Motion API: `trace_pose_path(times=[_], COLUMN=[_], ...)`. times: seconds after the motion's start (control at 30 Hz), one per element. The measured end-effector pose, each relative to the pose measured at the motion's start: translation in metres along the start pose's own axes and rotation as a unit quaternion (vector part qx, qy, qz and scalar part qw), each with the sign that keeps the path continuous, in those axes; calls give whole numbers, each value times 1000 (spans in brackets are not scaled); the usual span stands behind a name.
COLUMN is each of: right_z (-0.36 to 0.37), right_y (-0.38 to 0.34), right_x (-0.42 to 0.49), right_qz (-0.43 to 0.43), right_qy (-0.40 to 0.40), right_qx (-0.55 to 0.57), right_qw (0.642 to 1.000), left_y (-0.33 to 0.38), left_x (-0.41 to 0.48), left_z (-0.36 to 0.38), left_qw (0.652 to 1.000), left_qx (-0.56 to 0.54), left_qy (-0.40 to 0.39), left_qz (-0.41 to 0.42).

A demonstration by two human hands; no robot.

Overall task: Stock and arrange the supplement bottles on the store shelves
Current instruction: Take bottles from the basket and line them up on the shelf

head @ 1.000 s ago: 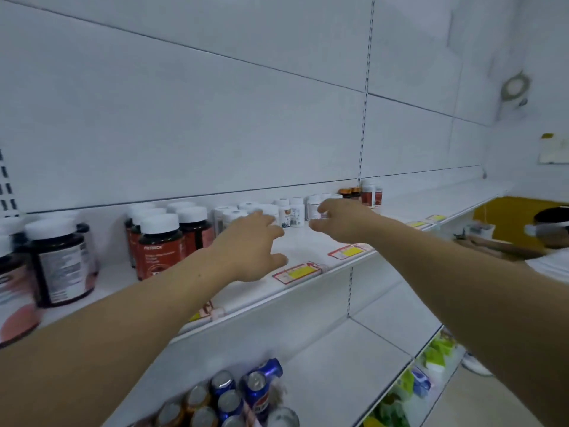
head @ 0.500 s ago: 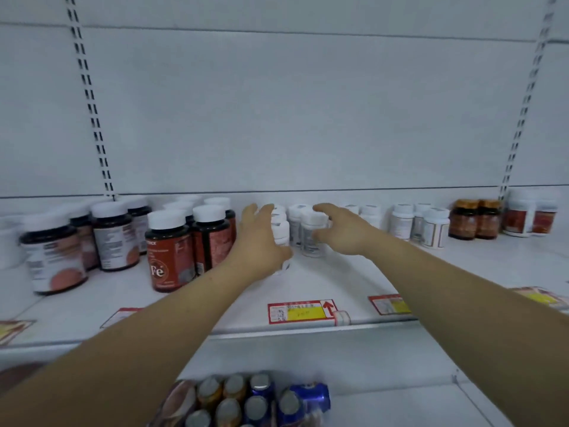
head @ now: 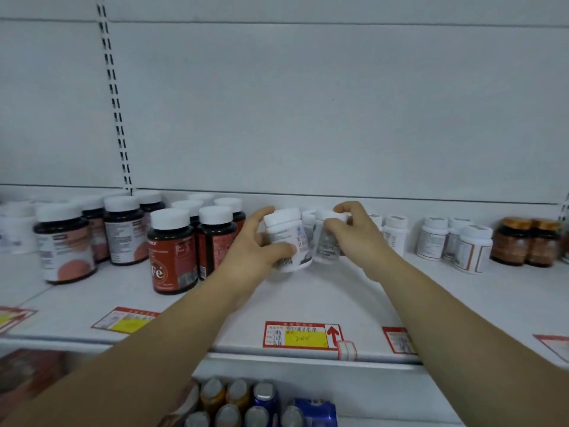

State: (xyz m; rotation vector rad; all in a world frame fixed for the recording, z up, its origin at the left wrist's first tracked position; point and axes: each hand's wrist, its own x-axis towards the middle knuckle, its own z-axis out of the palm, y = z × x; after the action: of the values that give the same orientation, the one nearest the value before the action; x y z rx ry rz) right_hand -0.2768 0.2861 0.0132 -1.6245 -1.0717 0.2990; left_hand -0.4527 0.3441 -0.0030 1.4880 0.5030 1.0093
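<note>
Left hand (head: 246,257) and right hand (head: 360,238) reach over the white shelf (head: 308,300); dark bottles (head: 174,248) stand clustered to their left; the left fingers curl round a tilted white bottle (head: 286,235); the right fingers clamp a second white bottle (head: 326,245) just beside it; a red-and-yellow price tag (head: 300,334) lies near the shelf's front edge.

Flat, cool, rather dim light, with only faint soft shadows at the feet of the dark bottles (head: 172,251). The frame's edges bend and smear, the lower left blurriest, while the centre price label (head: 303,335) is fairly sharp.
</note>
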Motion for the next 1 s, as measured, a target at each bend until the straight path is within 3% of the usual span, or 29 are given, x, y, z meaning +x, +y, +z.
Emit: trace_pose_path(times=[0.17, 0.37, 0.53, 0.67, 0.87, 1.0], right_z=[2, 6, 3, 3, 1, 2], right_y=[-4, -8, -7, -7, -8, -8], right_x=[0, -10, -11, -11, -15, -15], right_qz=[6, 62, 5, 41, 75, 57], right_qy=[-21, -96, -118, -142, -165, -164], right_qx=[189, 314, 328, 356, 404, 388], right_qw=[982, 943, 937, 923, 897, 905], left_y=[6, 7, 9, 6, 10, 7], left_x=[3, 2, 2, 1, 2, -1], left_z=[-4, -7, -3, -3, -5, -2], left_qw=[980, 955, 968, 975, 965, 977], left_qx=[-183, -247, -206, -187, -229, -182], left_qy=[-62, -104, -97, -91, -65, -67], left_qz=[-55, -123, -109, -81, -113, -93])
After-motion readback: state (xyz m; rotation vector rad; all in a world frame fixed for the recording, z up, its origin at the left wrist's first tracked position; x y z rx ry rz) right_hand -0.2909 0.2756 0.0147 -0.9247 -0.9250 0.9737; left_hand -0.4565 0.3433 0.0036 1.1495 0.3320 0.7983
